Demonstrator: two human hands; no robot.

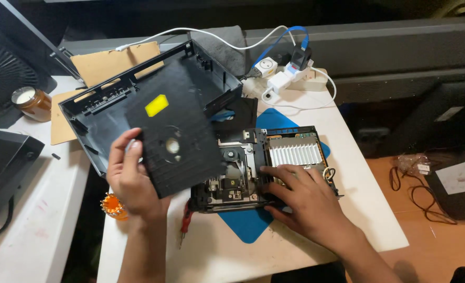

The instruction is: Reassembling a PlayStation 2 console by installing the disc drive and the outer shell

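Note:
My left hand (131,181) grips a flat black square drive cover (175,131) with a yellow sticker, lifted and tilted above the table. My right hand (306,202) rests with fingers spread on an opened black electronic device (266,167), beside its silver finned heatsink (295,153). The exposed disc drive mechanism (230,175) shows between my two hands. The device sits on a blue mat (245,225) on the white table (358,209).
An empty black housing shell (106,102) lies at the back left, over brown cardboard (114,60). A power strip with plugs and white and blue cables (287,73) sits behind. An amber candle jar (32,103) stands far left. A red-handled tool (185,222) and an orange object (114,206) lie near my left wrist.

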